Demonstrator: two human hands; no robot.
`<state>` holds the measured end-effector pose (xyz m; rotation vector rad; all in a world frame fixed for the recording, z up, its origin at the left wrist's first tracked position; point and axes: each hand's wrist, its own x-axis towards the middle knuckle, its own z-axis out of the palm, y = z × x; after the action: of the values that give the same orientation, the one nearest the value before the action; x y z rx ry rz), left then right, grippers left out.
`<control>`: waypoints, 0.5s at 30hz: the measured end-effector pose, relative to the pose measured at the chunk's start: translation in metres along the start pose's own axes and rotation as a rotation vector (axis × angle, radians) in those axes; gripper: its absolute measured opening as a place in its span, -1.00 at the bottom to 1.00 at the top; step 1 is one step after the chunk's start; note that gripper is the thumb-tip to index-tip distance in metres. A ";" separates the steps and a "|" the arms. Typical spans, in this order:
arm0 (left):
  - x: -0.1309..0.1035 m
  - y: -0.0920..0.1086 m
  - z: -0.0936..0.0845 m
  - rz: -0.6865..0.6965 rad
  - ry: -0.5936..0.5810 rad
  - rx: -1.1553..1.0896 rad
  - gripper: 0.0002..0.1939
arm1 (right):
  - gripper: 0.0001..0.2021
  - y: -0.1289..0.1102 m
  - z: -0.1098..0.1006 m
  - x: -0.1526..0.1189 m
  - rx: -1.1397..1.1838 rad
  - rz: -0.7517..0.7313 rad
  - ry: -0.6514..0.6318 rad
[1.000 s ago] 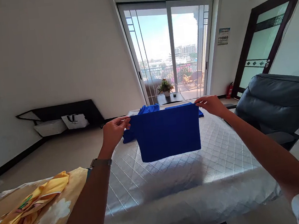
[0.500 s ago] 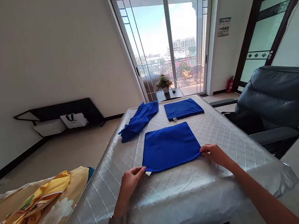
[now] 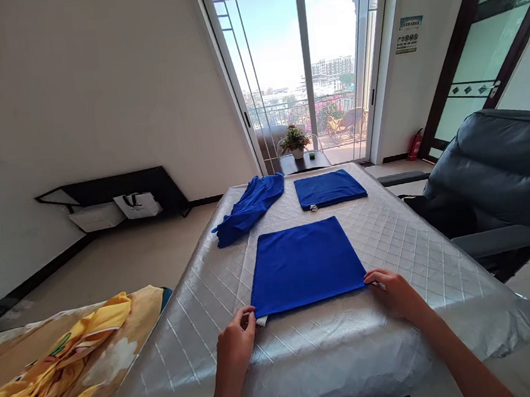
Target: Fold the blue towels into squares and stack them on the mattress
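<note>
A flat blue cloth (image 3: 305,267) lies in the middle of a silver quilted table cover (image 3: 393,248), its near edge facing me. My left hand (image 3: 235,344) pinches the near left corner, where a small white tag sticks out. At the near right corner, my right hand (image 3: 391,289) has thumb and fingers closed on the edge. Between the two hands the cloth is pulled smooth and nearly square. Beyond it rests a neatly folded blue cloth stack (image 3: 330,188) with a pale tag. A crumpled blue cloth (image 3: 251,206) lies at the far left of the cover.
Yellow patterned fabric (image 3: 67,345) is heaped on a surface at the lower left. A dark armchair (image 3: 493,168) stands close on the right. Behind the table, a potted plant (image 3: 295,139) sits on a small table before the sliding glass door (image 3: 305,49).
Both hands have drawn slightly apart and toward me, and the cloth's near edge has come with them. The cloth looks flatter. My view has shifted a little.
</note>
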<state>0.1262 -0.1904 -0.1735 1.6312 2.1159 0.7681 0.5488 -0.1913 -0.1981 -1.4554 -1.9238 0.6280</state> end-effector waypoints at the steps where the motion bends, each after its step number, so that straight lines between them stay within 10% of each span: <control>1: -0.004 -0.001 0.003 0.003 0.017 0.037 -0.72 | -0.74 0.000 0.000 -0.002 -0.020 0.000 0.001; 15: -0.018 -0.013 0.019 0.157 0.119 0.160 -0.73 | -0.72 -0.018 -0.003 -0.017 -0.094 -0.007 -0.085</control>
<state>0.1317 -0.2064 -0.1971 1.8981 2.2006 0.7780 0.5423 -0.2126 -0.1873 -1.5005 -2.0475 0.6127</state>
